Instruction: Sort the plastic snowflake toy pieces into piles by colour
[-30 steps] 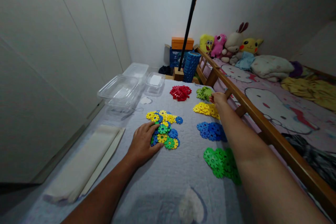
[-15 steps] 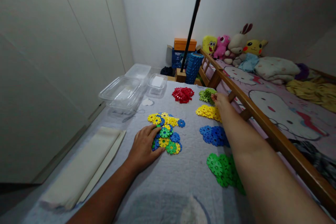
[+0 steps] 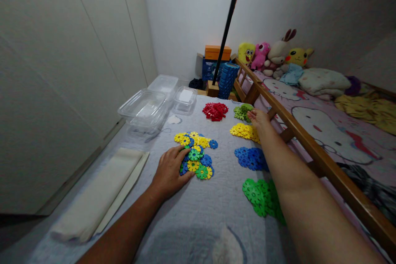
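Observation:
My left hand point(image 3: 169, 170) lies with its fingers spread against the left side of a mixed pile of snowflake discs point(image 3: 194, 155), yellow, blue and green. My right hand point(image 3: 259, 119) is stretched out to the far right, its fingertips beside a small pile of light green snowflake discs point(image 3: 241, 112). Its fingers look slightly apart, with no disc clearly between them. Below my right hand and forearm are piles of yellow discs point(image 3: 244, 130), blue discs point(image 3: 250, 158) and dark green discs point(image 3: 261, 196), each partly hidden by the arm. A red pile point(image 3: 215, 111) sits left of the light green one.
Clear plastic containers point(image 3: 145, 105) stand at the back left. A folded cream cloth point(image 3: 102, 192) lies at the left. Along the right runs a wooden bed rail point(image 3: 291, 132), with plush toys point(image 3: 278, 53) beyond it. A black pole point(image 3: 227, 29) rises behind the table.
The fingers of my right hand have loosened slightly and drawn a little back from the light green discs. My left hand stays at the mixed pile.

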`<state>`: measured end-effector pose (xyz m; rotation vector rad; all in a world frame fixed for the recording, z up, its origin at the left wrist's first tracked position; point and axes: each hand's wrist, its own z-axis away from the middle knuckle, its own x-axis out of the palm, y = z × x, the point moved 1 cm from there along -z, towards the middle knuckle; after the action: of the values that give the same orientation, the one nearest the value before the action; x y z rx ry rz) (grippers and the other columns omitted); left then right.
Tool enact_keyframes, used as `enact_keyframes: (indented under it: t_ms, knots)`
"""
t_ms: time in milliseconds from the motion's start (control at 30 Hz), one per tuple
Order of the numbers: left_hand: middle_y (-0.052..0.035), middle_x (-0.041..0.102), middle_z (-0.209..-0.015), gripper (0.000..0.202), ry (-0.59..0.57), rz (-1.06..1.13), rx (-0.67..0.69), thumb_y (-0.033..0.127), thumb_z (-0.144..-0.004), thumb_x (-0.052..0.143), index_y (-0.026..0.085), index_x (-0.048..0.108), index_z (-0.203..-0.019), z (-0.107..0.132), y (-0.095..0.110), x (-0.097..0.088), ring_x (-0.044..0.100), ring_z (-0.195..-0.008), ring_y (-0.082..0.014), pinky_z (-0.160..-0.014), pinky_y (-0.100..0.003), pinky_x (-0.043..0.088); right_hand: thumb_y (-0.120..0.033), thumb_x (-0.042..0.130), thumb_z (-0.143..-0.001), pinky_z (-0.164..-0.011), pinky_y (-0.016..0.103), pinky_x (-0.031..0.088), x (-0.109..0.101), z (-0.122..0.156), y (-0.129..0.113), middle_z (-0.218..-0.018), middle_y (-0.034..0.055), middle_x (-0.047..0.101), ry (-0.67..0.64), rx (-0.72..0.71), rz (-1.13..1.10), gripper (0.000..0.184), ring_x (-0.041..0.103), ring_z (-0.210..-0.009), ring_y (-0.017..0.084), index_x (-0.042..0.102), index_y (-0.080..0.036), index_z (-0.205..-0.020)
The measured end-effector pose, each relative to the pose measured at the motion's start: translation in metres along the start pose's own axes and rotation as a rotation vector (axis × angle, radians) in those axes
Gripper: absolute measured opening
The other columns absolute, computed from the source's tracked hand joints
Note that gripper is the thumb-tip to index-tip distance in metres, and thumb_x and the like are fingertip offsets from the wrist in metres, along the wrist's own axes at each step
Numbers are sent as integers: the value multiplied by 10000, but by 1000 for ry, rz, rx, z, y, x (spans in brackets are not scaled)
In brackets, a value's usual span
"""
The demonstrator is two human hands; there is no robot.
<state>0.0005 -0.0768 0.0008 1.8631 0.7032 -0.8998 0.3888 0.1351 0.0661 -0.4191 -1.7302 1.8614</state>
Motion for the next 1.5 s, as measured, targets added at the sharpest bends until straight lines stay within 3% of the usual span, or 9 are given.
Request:
enact_keyframes:
  t_ms: [133, 400, 533, 667, 833, 1067, 1300, 1500]
  knots:
    - [-126, 555, -1445, 652, -7, -7, -1, 399, -779, 759, 263, 563, -1386, -1, 0, 1, 500, -1341, -361, -1114, -568, 413, -61, 616, -729, -527, 158, 535, -5, 35, -4, -663, -60, 583, 20, 45, -18, 183, 607, -556, 74, 539, -201, -818]
    - [-124, 563, -1429, 634, -9, -1, 9, 403, -772, 766, 266, 579, -1361, -3, 4, -2, 510, -1333, -360, -1112, -561, 418, -253, 688, -659, -588, 229, 499, -12, 152, 10, -817, 2, 679, -394, -70, 262, 184, 641, -698, 132, 628, -190, -820]
    - [-138, 555, -1435, 629, -16, 1, 6, 405, -786, 757, 237, 577, -1364, -3, 7, -4, 503, -1339, -361, -1123, -564, 409, -332, 658, -722, -677, 277, 508, -20, 204, 27, -827, 12, 690, -611, -175, 482, 197, 639, -762, 165, 686, -200, -865]
    - [-133, 558, -1425, 625, -7, 10, 13, 421, -783, 760, 244, 582, -1355, -3, 8, -2, 506, -1330, -360, -1120, -560, 416, -282, 597, -798, -836, 369, 534, -22, 238, 51, -975, 64, 720, -666, -411, 713, 214, 655, -924, 227, 716, -211, -961]
    - [-138, 560, -1419, 644, -5, 23, 34, 415, -769, 769, 235, 581, -1357, -4, 10, 0, 512, -1326, -360, -1127, -552, 417, -210, 572, -863, -1084, 510, 439, -9, 251, 77, -1295, 141, 666, -594, -750, 863, 353, 566, -1235, 307, 698, -215, -1193]
    - [-149, 547, -1427, 608, 10, 234, 53, 439, -836, 707, 197, 550, -1371, -6, 9, -1, 506, -1357, -318, -1183, -520, 387, -317, 600, -924, -1163, 520, 358, -1, 259, 91, -1468, 159, 561, -713, -812, 985, 468, 461, -1382, 318, 608, -190, -1374]
    - [-110, 572, -1364, 402, 154, 396, -113, 443, -983, 482, 208, 570, -1297, -10, 8, -8, 522, -1341, -239, -1191, -443, 390, -226, 584, -892, -1096, 489, 404, -4, 258, 90, -1326, 148, 647, -718, -799, 979, 367, 537, -1250, 310, 643, -196, -1253]
    - [-112, 603, -1329, 389, 113, 400, -306, 431, -979, 430, 218, 623, -1242, -18, 0, -16, 549, -1312, -264, -1153, -471, 435, -167, 517, -891, -1016, 439, 439, -9, 252, 85, -1099, 132, 692, -675, -810, 943, 233, 581, -1086, 284, 687, -187, -1050]
